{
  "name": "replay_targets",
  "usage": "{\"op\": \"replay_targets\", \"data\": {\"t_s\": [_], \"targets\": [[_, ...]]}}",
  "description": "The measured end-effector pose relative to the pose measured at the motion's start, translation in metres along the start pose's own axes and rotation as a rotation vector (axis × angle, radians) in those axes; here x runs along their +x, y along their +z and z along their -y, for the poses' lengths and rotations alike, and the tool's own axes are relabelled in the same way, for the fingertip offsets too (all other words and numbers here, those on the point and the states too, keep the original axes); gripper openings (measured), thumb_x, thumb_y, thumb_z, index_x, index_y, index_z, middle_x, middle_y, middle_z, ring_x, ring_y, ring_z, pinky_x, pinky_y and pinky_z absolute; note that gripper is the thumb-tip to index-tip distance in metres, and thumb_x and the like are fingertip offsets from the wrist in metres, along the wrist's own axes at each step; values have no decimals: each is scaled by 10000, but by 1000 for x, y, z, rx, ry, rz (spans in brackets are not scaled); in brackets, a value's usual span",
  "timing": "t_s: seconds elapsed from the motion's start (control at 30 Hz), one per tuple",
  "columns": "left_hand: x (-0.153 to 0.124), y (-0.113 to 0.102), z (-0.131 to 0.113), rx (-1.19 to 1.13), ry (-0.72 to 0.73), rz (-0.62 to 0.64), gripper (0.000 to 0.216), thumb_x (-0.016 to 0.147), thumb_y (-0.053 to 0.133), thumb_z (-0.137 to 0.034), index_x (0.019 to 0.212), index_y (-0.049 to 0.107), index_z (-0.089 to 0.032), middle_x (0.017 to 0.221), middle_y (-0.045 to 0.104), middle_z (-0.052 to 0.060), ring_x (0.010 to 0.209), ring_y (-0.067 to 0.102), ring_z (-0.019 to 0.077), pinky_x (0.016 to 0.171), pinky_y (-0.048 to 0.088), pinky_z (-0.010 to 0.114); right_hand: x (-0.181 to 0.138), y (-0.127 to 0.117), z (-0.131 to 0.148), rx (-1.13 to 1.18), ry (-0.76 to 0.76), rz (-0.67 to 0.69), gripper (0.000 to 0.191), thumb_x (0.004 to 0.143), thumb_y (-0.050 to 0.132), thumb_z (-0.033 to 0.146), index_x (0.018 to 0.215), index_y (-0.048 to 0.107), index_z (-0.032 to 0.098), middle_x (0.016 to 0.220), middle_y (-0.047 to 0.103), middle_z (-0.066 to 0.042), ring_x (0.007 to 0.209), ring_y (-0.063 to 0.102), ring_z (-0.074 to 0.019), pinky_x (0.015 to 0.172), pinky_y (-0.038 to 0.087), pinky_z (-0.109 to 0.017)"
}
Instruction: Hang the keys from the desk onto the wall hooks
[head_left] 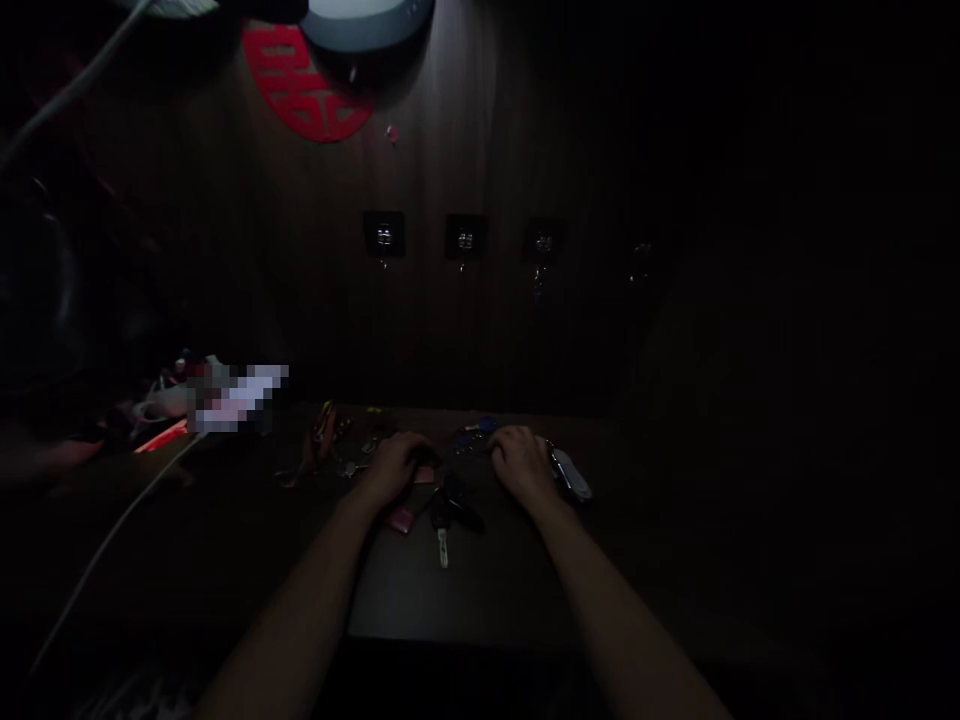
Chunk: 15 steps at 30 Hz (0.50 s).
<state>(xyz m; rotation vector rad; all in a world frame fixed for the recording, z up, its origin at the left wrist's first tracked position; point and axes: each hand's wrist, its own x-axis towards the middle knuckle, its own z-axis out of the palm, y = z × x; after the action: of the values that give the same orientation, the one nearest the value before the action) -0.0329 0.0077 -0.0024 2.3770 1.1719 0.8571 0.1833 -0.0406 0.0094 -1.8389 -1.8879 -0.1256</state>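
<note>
The scene is very dark. My left hand (397,465) rests on a dark table (450,600), fingers curled over small items among a scatter of keys and key rings (352,455). A pink tag (403,519) and a black car key with a metal blade (442,525) lie just in front of it. My right hand (521,462) lies knuckles up, fingers curled, beside a grey-and-black key fob (574,475) at its right edge. What either hand holds is hidden by the dark.
Several metal hooks (384,237) are mounted on the dark wooden wall behind the table. A red paper cut-out (300,95) and a round lamp (364,20) hang above. Clutter and a white cable (112,530) lie at the left.
</note>
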Motion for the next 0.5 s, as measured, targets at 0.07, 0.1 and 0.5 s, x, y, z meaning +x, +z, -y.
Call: {"op": "replay_targets", "data": {"t_s": [0.07,0.1,0.5], "targets": [[0,-1,2,-5,-25,-31,390,722,400,-7,942,649,-212,986,681,21,948,595,160,878,453,310,0,-1,0,8,4,-9,208,798,444,140,863,627,215,987,629,-50,1003,475,-210,868,309,-369],[0,-2,3,-10,-45,-56,411,711,394,6,956,642,-211,998,678,21,958,596,159,883,454,311,0,0,0,16,-1,-9,206,802,447,150,881,625,216,997,627,-49,1008,473,-209,870,309,-368],[-2,-2,-15,-47,-29,-162,385,728,419,-29,1010,605,-214,1038,655,14,997,586,161,911,435,312,1,2,0,54,-66,30,111,770,545,198,860,608,215,939,645,-37,966,518,-204,846,330,-363]]}}
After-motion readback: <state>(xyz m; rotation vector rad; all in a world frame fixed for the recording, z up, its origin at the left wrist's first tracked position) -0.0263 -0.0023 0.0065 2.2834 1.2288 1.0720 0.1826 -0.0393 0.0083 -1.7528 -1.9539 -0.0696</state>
